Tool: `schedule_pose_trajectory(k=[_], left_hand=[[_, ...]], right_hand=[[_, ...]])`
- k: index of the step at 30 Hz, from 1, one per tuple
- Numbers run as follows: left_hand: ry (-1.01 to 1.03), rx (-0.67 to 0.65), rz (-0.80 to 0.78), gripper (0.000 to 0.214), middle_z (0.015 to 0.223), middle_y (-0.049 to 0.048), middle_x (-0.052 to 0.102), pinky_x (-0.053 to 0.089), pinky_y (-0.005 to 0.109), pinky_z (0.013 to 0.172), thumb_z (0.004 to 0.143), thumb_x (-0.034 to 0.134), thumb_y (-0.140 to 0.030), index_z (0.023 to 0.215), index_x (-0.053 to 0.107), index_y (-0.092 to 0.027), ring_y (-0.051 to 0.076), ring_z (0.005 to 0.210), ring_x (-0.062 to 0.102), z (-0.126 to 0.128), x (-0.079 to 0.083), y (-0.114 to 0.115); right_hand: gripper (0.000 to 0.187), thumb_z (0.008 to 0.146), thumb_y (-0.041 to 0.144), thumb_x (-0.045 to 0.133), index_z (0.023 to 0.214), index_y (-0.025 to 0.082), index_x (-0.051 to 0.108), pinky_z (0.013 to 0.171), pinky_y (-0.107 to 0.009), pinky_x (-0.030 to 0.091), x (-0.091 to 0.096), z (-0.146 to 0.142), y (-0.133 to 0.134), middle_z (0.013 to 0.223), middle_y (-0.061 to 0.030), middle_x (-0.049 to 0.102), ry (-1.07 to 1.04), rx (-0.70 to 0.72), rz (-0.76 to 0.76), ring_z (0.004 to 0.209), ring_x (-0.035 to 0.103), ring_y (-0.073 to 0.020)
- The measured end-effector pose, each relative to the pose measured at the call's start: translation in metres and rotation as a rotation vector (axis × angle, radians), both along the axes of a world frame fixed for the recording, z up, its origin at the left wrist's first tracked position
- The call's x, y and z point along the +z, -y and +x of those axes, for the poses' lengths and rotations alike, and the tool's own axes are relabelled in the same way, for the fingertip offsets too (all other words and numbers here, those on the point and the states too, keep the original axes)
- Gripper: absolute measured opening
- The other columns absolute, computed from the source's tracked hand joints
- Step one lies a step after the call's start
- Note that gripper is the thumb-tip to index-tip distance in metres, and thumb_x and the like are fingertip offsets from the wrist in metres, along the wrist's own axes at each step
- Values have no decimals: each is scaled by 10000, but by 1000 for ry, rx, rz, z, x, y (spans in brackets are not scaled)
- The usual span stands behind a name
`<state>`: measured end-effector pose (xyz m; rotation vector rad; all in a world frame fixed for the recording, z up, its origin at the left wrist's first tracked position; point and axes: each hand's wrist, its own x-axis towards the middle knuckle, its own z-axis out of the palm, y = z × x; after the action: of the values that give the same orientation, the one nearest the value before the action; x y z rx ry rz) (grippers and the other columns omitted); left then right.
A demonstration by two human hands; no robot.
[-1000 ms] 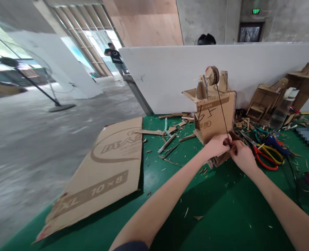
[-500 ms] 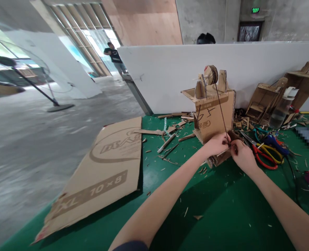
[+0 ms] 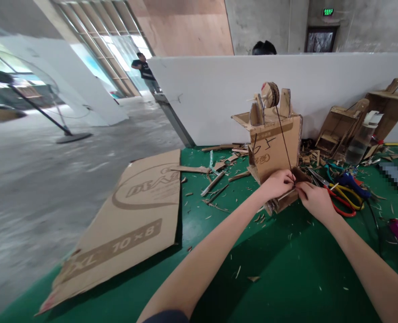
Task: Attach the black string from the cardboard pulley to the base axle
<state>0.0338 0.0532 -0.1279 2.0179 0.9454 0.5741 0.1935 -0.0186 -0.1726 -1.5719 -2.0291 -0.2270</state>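
Observation:
A cardboard box structure [image 3: 275, 143] stands on the green table, with a round cardboard pulley wheel [image 3: 270, 94] mounted on top. From the wheel a dark string [image 3: 285, 141] runs down its front to my fingers. My left hand [image 3: 279, 183] pinches the string's lower end above the small open tray [image 3: 288, 199] at the structure's base. Close beside it, my right hand [image 3: 315, 197] has its fingertips pressed together on the same string end. Whether there is a knot between the fingertips is hidden.
Scissors [image 3: 343, 202] with red and yellow handles lie right of my right hand, near a blue-handled tool [image 3: 353, 184]. A water bottle [image 3: 363, 139] and more cardboard structures [image 3: 342, 125] stand behind. A large cardboard sheet [image 3: 128, 215] overhangs the table's left side. Scraps [image 3: 215, 184] litter the table.
Both hands stay at the string's lower end. My right hand has turned slightly, its fingers reaching flatter toward the left hand. The view has shifted a little.

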Motion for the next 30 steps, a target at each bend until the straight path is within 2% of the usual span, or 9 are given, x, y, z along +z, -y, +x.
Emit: schedule_pose_trajectory(k=[7,14,19,25,30], left_hand=[[7,-57,40,217,850,26,711,503,234,777,731,523,-73,892,649,-145,144,826,659,0,4,2],[-34,-116,42,240,856,25,719,485,214,760,721,512,-88,888,678,-132,136,810,648,0,7,4],[-114,-88,133,190,859,31,728,479,241,760,818,540,-250,840,700,-150,158,811,645,-1,9,7],[-162,15,142,168,848,21,728,469,232,764,825,538,-217,829,694,-155,147,802,645,0,13,10],[-167,34,147,167,881,26,727,465,240,770,835,524,-209,847,683,-161,154,825,643,0,11,8]], right_hand=[[180,898,221,442,865,187,616,525,-283,266,6,-3,1,829,-53,661,172,-14,36,695,605,-159],[62,818,197,493,810,192,554,548,-284,298,9,1,2,839,-56,632,130,-6,2,798,597,-188],[44,780,205,528,766,207,570,608,-284,342,17,5,7,829,-41,657,158,59,-87,824,617,-191],[25,741,208,550,729,212,572,612,-278,355,26,6,12,806,-27,669,244,110,-240,769,624,-185],[71,758,180,498,757,193,567,685,-272,402,32,3,18,921,-69,648,256,176,-158,933,597,-217]])
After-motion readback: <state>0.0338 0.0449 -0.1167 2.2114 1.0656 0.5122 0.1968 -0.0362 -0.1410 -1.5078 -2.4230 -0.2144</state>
